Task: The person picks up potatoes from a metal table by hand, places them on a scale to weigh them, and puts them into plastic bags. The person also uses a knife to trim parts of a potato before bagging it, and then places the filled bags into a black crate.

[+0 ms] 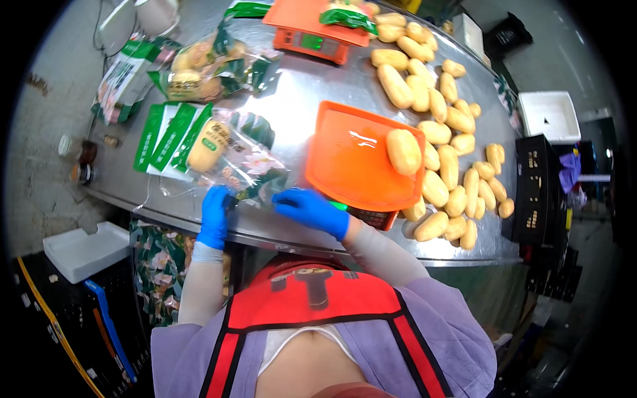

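Left hand [215,213] and right hand [310,209] are at the near edge of a clear bag [247,158], grip impossible to tell; an orange tray [352,167] lies right of both

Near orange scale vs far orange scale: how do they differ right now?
Load: the near scale carries one loose potato; the far scale has a green-and-clear bag on it.
Display: the far scale's green screen is in plain view; the near scale's is partly hidden by the right hand.
Shared: both are orange and stand on the metal table.
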`<state>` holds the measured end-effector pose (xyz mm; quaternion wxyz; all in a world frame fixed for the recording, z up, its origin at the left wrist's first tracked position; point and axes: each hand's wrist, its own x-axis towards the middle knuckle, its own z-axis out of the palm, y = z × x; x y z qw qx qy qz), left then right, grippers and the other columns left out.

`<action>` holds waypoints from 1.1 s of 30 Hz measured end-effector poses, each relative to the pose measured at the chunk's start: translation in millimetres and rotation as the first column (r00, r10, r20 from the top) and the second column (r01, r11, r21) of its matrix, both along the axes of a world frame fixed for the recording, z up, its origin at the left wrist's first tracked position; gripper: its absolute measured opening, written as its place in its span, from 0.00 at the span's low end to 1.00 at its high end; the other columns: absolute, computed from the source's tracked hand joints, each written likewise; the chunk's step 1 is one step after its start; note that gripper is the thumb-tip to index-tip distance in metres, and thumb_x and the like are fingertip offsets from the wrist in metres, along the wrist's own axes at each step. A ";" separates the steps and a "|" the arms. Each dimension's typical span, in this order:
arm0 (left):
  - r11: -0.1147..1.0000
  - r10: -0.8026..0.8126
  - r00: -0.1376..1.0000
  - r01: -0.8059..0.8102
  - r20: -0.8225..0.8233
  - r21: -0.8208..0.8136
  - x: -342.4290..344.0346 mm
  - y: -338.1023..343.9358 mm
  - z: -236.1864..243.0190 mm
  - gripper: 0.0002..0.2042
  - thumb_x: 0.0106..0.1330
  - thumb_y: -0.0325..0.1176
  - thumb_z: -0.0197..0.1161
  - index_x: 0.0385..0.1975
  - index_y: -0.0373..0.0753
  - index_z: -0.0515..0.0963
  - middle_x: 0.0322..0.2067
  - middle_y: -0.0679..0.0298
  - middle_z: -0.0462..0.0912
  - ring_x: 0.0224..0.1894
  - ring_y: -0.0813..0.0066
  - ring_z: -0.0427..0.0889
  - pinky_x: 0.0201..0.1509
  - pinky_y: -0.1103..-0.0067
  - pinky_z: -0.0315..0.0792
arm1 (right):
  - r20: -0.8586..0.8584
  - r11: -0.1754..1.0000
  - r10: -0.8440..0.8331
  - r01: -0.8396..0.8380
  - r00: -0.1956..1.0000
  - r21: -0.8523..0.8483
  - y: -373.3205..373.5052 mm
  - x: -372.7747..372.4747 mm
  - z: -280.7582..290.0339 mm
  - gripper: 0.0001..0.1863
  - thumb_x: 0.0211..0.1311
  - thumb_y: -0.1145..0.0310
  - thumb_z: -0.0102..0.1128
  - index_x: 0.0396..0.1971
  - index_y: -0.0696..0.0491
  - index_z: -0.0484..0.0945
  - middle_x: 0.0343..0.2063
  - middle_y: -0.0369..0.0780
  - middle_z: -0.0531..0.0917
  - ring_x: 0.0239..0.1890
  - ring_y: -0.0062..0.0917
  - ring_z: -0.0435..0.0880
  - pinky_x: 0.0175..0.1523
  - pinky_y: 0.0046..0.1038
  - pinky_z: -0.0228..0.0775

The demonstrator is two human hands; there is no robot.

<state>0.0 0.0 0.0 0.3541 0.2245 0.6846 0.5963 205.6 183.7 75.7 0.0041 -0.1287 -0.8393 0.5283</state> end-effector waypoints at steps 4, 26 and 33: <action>0.990 0.140 0.990 -0.140 -0.023 0.015 -2.5 2.2 -20.0 0.06 0.69 0.39 0.54 0.33 0.47 0.74 0.30 0.75 0.75 0.31 0.84 0.72 0.37 0.83 0.66 | -0.262 0.911 -0.410 0.405 0.873 -0.077 22.7 77.0 68.0 0.11 0.60 0.74 0.60 0.43 0.57 0.80 0.40 0.39 0.83 0.40 0.26 0.82 0.47 0.26 0.73; 0.937 0.001 0.901 -0.152 -0.435 -0.313 65.5 -8.1 -31.6 0.09 0.65 0.36 0.61 0.30 0.36 0.77 0.27 0.67 0.76 0.30 0.81 0.71 0.36 0.81 0.68 | -0.477 0.488 -0.733 0.863 0.485 0.128 111.2 191.2 26.7 0.43 0.49 0.60 0.72 0.63 0.60 0.60 0.62 0.52 0.65 0.65 0.43 0.64 0.68 0.39 0.55; 0.959 -0.210 0.865 0.091 -0.456 -0.270 139.1 17.7 -19.2 0.12 0.64 0.33 0.62 0.43 0.34 0.77 0.39 0.59 0.79 0.39 0.73 0.78 0.46 0.76 0.72 | -0.451 0.528 -0.776 0.845 0.441 -0.083 73.1 231.8 -24.7 0.42 0.55 0.61 0.68 0.64 0.63 0.57 0.63 0.52 0.64 0.67 0.40 0.61 0.69 0.37 0.52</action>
